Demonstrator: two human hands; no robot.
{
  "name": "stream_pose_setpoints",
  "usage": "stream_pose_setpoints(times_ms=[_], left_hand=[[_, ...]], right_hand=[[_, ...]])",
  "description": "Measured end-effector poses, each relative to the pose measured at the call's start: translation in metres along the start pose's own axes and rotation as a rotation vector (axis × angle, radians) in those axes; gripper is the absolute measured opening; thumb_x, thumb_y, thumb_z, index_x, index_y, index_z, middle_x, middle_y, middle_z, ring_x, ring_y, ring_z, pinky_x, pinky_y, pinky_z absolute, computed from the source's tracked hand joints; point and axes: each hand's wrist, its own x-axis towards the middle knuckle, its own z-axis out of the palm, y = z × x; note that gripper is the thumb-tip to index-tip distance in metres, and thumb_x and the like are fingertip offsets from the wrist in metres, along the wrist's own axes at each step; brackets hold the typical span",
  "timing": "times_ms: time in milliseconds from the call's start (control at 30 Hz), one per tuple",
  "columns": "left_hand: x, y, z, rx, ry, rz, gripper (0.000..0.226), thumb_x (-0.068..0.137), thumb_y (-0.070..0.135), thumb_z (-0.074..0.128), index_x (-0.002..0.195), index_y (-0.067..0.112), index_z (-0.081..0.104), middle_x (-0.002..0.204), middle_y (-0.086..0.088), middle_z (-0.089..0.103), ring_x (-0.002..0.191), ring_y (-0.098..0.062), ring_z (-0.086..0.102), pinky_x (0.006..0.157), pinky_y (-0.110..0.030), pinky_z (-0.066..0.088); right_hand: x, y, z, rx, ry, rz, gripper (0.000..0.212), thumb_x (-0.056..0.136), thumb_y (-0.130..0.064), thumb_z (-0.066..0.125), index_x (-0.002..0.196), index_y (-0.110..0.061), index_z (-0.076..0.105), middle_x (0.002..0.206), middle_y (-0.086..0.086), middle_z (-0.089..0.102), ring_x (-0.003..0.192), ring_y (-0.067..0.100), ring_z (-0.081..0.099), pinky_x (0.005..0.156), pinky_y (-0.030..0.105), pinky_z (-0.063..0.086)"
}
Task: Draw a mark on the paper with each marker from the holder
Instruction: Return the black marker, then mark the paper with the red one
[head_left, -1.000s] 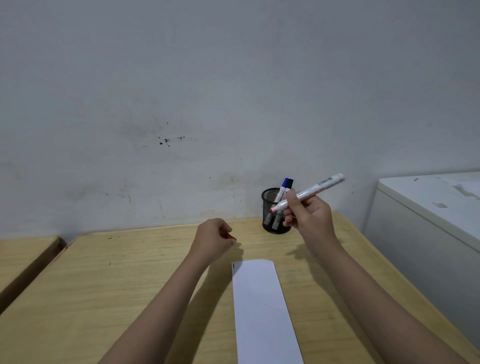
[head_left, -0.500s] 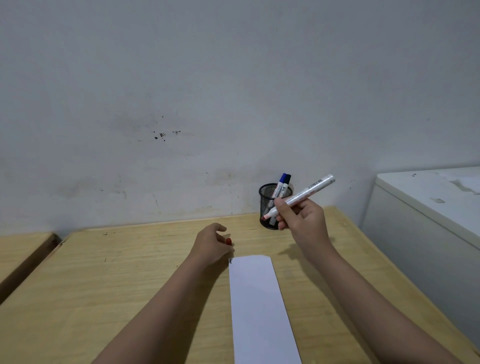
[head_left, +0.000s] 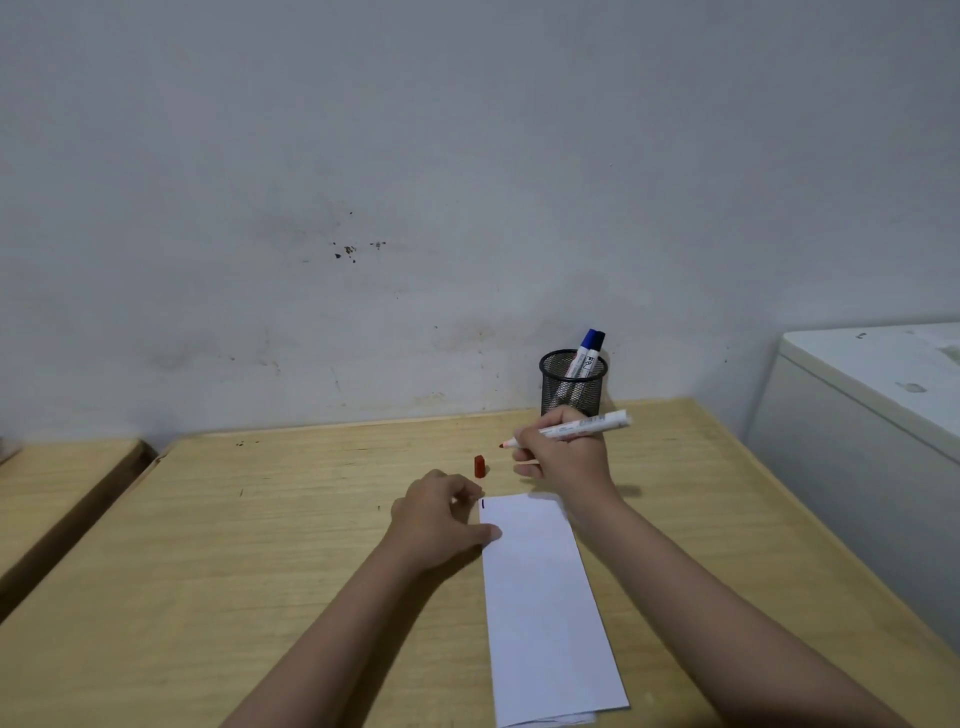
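Observation:
A long white paper strip (head_left: 540, 597) lies on the wooden table (head_left: 291, 519), with a short dark mark (head_left: 482, 503) at its top left corner. My right hand (head_left: 569, 454) grips an uncapped red marker (head_left: 582, 427), tip pointing left just above the table beyond the paper's far end. The red cap (head_left: 479, 466) stands on the table by itself. My left hand (head_left: 441, 519) rests on the table, thumb touching the paper's left edge, holding nothing. A black mesh holder (head_left: 571, 389) at the back holds two markers with dark blue caps (head_left: 589, 351).
A grey wall rises right behind the table. A white cabinet (head_left: 862, 415) stands close on the right. A second wooden surface (head_left: 57, 478) lies to the left across a narrow gap.
My left hand has set the red cap down on the table and moved onto the paper's edge. My right hand has lowered the marker toward the paper's far end.

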Motion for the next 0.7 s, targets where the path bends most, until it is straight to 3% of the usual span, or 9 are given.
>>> stream_pose_setpoints(times_ms=[100, 333, 567, 700], left_hand=[[0.001, -0.001, 0.001, 0.037, 0.006, 0.026, 0.05, 0.061, 0.053, 0.074, 0.106, 0.035, 0.061, 0.105, 0.011, 0.052, 0.098, -0.01, 0.05, 0.091, -0.037, 0.038], [0.003, -0.01, 0.002, -0.013, 0.027, 0.029, 0.049, 0.057, 0.059, 0.075, 0.101, 0.04, 0.064, 0.103, 0.011, 0.053, 0.095, -0.01, 0.051, 0.089, -0.037, 0.037], [0.002, -0.014, 0.003, -0.063, 0.057, 0.061, 0.047, 0.055, 0.058, 0.077, 0.097, 0.04, 0.066, 0.099, 0.011, 0.055, 0.089, -0.006, 0.053, 0.088, -0.037, 0.038], [0.001, -0.013, 0.004, -0.077, 0.075, 0.072, 0.048, 0.055, 0.057, 0.078, 0.098, 0.039, 0.068, 0.097, 0.011, 0.054, 0.089, -0.006, 0.051, 0.087, -0.037, 0.039]], right_hand=[[0.002, 0.019, 0.009, -0.104, -0.014, 0.028, 0.024, 0.075, -0.021, 0.076, 0.069, -0.014, 0.053, 0.065, 0.011, 0.072, 0.056, 0.02, 0.066, 0.06, 0.038, 0.055], [-0.001, 0.044, 0.012, -0.207, 0.037, 0.005, 0.023, 0.078, -0.011, 0.073, 0.068, -0.005, 0.052, 0.053, 0.008, 0.068, 0.05, 0.021, 0.068, 0.05, 0.033, 0.058], [0.0, 0.049, 0.012, -0.275, 0.049, -0.04, 0.026, 0.079, -0.013, 0.069, 0.07, 0.001, 0.049, 0.058, 0.016, 0.069, 0.057, 0.03, 0.071, 0.051, 0.038, 0.057], [0.002, 0.051, 0.011, -0.269, 0.056, -0.034, 0.026, 0.079, -0.012, 0.07, 0.065, -0.006, 0.049, 0.06, 0.018, 0.069, 0.057, 0.031, 0.071, 0.05, 0.036, 0.057]])
